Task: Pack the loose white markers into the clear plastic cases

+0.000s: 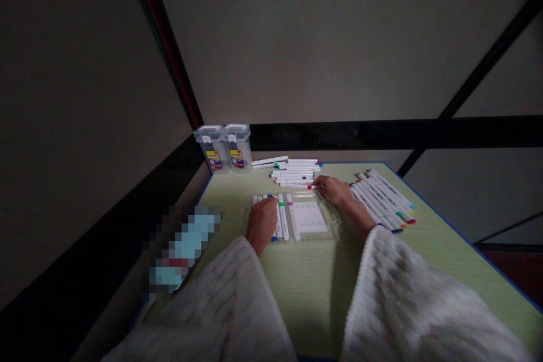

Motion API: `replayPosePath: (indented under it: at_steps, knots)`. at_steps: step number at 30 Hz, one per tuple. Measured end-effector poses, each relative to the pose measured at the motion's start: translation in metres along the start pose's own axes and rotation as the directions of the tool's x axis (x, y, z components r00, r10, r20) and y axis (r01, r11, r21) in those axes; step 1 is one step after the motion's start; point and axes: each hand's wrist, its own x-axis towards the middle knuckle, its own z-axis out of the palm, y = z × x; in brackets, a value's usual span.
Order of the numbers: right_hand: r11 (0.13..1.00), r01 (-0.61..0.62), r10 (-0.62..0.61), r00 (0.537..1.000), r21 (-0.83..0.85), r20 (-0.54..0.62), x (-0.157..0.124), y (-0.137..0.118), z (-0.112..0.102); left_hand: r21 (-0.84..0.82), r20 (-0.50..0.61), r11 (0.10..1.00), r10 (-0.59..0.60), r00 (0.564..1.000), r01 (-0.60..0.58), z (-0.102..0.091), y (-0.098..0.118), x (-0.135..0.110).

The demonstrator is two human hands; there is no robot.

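fluffy pale sleeves (407, 288) cross the table (314, 294); the left hand (262, 220) curls over white markers (283, 218) in a clear tray (318, 236), the right hand (335, 189) is at a red-banded marker (294, 185) just beyond it, whether either grips i cannot tell

The tray (332, 230), clear plastic and shallow, lies flat on the counter (314, 271). Its left part holds white markers side by side, running away from the viewer, some partly hidden; the green-banded one (283, 218) lies a small gap from the purple-banded one (293, 216), which is slightly slanted. The right part shows a white card (310, 217). Just behind, a loose pile (297, 167) of white markers lies mostly crosswise, the red-ended one (294, 185) nearest the tray. More, the right-hand group (379, 198), lie slantwise, coloured ends nearest the viewer.
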Motion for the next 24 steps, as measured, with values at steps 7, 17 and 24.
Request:
replayPosePath:
  at_steps: [7, 17, 24]
  knots:
    - [0.999, 0.035, -0.034, 0.998, 0.022, -0.056, -0.003, -0.001, -0.001, 0.044, 0.037, 0.998, 0.051, 0.998, -0.053, 0.004, 0.005, -0.003]
    - [0.960, 0.086, -0.013, 0.965, 0.267, -0.263, -0.005, 0.008, -0.011, 0.261, 0.210, 0.951, 0.113, 0.971, -0.167, 0.007, 0.006, -0.008]
    - [0.773, 0.191, 0.057, 0.929, 0.605, -0.366, -0.011, 0.011, -0.012, 0.320, 0.365, 0.927, 0.071, 0.928, -0.197, 0.011, -0.001, -0.009]
